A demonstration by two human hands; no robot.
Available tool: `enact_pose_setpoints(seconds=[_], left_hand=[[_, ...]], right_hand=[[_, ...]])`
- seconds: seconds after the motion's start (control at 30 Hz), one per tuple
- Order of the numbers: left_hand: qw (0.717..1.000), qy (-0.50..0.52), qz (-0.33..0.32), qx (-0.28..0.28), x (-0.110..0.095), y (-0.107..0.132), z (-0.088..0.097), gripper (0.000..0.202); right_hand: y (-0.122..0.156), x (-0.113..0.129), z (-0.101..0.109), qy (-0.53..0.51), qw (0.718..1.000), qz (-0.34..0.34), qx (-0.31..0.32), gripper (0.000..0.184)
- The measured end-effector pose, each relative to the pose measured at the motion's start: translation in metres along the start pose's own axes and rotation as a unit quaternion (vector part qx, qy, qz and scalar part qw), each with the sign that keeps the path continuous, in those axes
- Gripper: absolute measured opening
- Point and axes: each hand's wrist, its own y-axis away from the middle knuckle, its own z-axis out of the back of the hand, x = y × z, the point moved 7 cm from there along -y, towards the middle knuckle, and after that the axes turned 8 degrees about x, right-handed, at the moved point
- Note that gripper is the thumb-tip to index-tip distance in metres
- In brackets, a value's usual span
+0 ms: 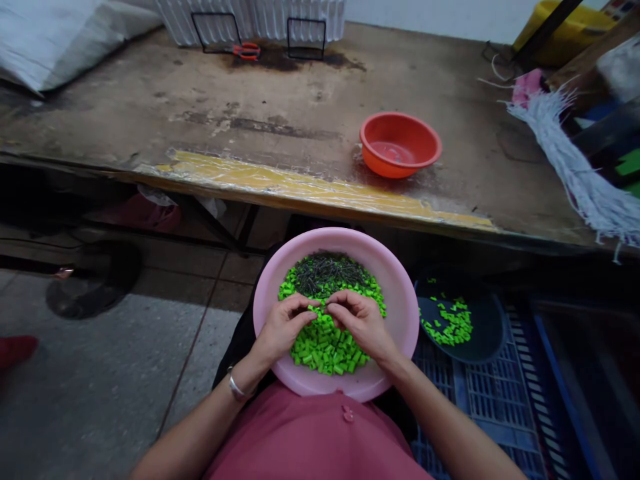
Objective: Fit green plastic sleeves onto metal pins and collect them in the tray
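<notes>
On my lap rests a pink basin (403,313) with many small bright green plastic pieces (327,347) in it. A heap of thin dark pins (330,272) lies on top of them toward the far side. Over the basin's middle my left hand (284,327) is closed in a pinch on a small green piece (313,307). Facing it, the fingertips of my right hand (361,320) are pinched together, a short gap away. What they hold is too small to make out.
A worn wooden table (300,100) stands in front, its edge taped yellow. It bears a red bowl (400,143), red-handled pliers (247,51) and white strands (565,153). To my right, a dark basin (487,327) with green pieces sits on a blue crate (500,400).
</notes>
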Motion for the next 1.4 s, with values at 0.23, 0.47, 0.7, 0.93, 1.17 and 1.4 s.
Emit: enact_pose_setpoints(seconds=[0.23,0.47,0.7,0.93,1.17,1.4], left_hand=[[1.0,-0.027,-0.004,0.014,0.003,-0.001,-0.001,0.015],[0.999,-0.032,0.004,0.029,0.0,-0.001,-0.003,0.012],[0.998,-0.039,0.007,0.044,0.001,-0.001,-0.004,0.013],[0.996,0.038,0.056,0.049,0.014,0.002,-0.01,0.014],[0.988,0.124,0.095,0.006,0.017,0.0,-0.009,0.018],[0.984,0.143,0.099,0.023,0.018,0.004,-0.005,0.024]], right_hand=[[-0.001,0.006,-0.002,0.07,0.997,0.038,-0.016,0.013],[0.0,0.014,-0.008,0.15,0.985,0.086,-0.011,0.013],[0.002,0.018,-0.017,0.197,0.973,0.123,0.005,0.012],[0.001,0.013,-0.018,0.175,0.979,0.103,0.002,0.013],[-0.007,-0.008,-0.012,0.021,1.0,-0.01,0.01,0.01],[-0.005,-0.003,-0.014,0.06,0.998,0.012,0.027,0.015]])
